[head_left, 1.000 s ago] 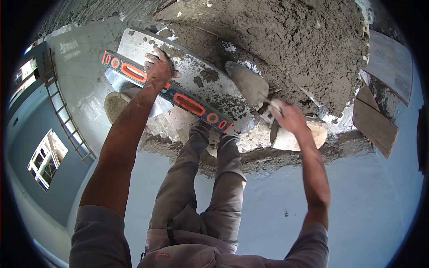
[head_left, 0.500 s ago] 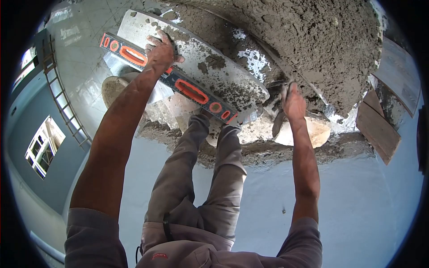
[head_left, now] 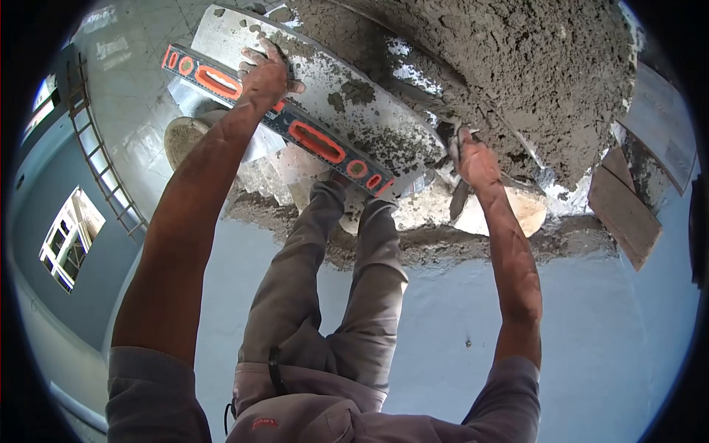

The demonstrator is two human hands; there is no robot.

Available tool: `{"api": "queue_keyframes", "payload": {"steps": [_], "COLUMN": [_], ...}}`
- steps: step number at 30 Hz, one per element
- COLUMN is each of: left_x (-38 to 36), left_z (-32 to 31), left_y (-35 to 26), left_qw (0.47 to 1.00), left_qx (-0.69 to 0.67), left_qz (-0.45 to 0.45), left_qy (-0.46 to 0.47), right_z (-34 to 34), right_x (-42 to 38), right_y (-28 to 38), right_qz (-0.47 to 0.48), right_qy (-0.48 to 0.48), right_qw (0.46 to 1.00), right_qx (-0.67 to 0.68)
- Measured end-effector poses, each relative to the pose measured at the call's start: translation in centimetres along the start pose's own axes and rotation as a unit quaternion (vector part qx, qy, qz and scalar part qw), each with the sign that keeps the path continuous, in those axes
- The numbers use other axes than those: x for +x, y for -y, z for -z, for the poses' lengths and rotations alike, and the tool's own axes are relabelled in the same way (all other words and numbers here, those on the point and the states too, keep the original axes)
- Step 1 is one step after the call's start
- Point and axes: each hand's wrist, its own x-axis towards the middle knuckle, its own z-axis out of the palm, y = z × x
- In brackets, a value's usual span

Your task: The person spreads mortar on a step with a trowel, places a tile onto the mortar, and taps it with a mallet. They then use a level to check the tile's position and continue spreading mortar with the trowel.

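Note:
My left hand (head_left: 266, 80) presses down on a pale stone slab (head_left: 354, 111) spattered with grey mortar, its fingers spread. A dark spirit level (head_left: 295, 127) with orange grips lies along the slab's near edge, under my left hand and wrist. Past the slab's right end, my right hand (head_left: 476, 159) is closed around a mortar-smeared trowel (head_left: 448, 156), mostly hidden by the fingers and angled toward the slab's tip. Just below that hand, a dark, narrow handle-like piece (head_left: 459, 199) rests by the pale stone (head_left: 509, 215).
A large bed of wet mortar (head_left: 546, 81) fills the upper right. Wooden boards (head_left: 624, 203) lean at the right. A round container (head_left: 185, 142) stands left of the slab, and a ladder (head_left: 102, 159) leans farther left. My legs (head_left: 317, 273) are below the level.
My right hand has moved left with the trowel, closer to the slab's end. The left hand stays on the slab by the level; the view has shifted slightly.

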Motion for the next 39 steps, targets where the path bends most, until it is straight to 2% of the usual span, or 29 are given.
{"api": "queue_keyframes", "payload": {"steps": [2,3,4,6,7,9,12,13,14,16,18,20,21,24,28,29,32,33,36,37,39], "left_x": [0.5,0.6,0.1,0.7,0.5,0.5,0.6,-0.2,-0.9,0.5,0.3,0.4,1.2,0.4,0.4,0.5,0.6,0.5,0.9,0.5,0.3], "left_z": [0.4,-0.2,-0.9,-0.2,-0.1,-0.2,-1.1,-1.7,-2.1,-0.5,-0.6,-1.0,-0.7,-1.6,-0.2,-0.5,-0.5,-0.8,-0.8,-0.3,-0.1], "left_y": [0.2,0.5,0.6,0.4,0.4,0.3,1.1,1.1,0.9,0.8,0.7,0.7,0.9,1.1,0.6,0.7,0.7,0.8,0.9,0.6,0.5], "left_qw": [1.000,0.999,1.000,1.000,1.000,1.000,0.999,0.999,0.999,0.997,0.997,0.997,0.996,0.997,0.999,0.999,0.999,0.999,0.998,0.999,0.999], "left_qx": [-0.005,-0.018,-0.015,-0.013,-0.008,-0.005,0.008,0.010,0.012,0.017,0.020,0.026,0.034,0.038,0.001,-0.012,-0.006,-0.005,-0.027,-0.021,-0.018], "left_qz": [-0.002,-0.011,-0.010,-0.004,-0.008,-0.011,-0.021,-0.023,-0.026,-0.030,-0.035,-0.032,-0.028,-0.030,-0.030,-0.035,-0.027,-0.027,-0.036,-0.031,-0.020], "left_qy": [0.005,-0.026,-0.010,-0.017,-0.019,-0.018,-0.043,-0.037,-0.033,-0.064,-0.071,-0.070,-0.081,-0.052,-0.025,-0.038,-0.030,-0.028,-0.053,-0.038,-0.024], "right_z": [0.9,0.5,0.4,1.2,1.3,0.5,1.2,0.7,0.3,-0.6,-1.5,0.9,1.9,1.5,-1.0,-1.2,2.7,2.1,0.9,-2.5,-2.3], "right_x": [0.2,1.3,2.3,3.5,3.7,2.0,2.0,2.6,2.0,3.6,2.3,1.3,1.2,2.8,0.5,-0.1,0.1,1.6,3.7,3.9,1.7], "right_y": [1.0,0.4,-0.6,-1.2,-1.1,0.1,1.4,0.0,-0.5,-1.0,-0.6,1.8,3.0,-0.5,-2.6,-2.9,1.1,0.8,-1.6,-4.0,-3.9], "right_qz": [0.049,0.050,0.044,-0.071,-0.069,0.020,0.030,0.045,0.042,-0.012,-0.022,0.005,0.001,-0.018,-0.047,-0.048,-0.023,-0.008,0.003,-0.039,-0.063], "right_qy": [-0.091,-0.136,-0.174,0.078,0.072,-0.037,-0.083,-0.110,-0.100,-0.065,-0.035,0.005,-0.061,-0.093,-0.096,-0.070,-0.050,-0.046,-0.079,-0.043,-0.025], "right_qw": [0.995,0.989,0.983,0.988,0.989,0.998,0.992,0.992,0.994,0.991,0.997,1.000,0.997,0.994,0.993,0.995,0.997,0.999,0.996,0.992,0.994], "right_qx": [0.013,0.018,0.032,0.114,0.112,0.038,0.085,0.030,0.030,0.119,0.068,0.003,0.042,0.055,0.053,0.053,0.060,0.027,0.041,0.115,0.083]}}
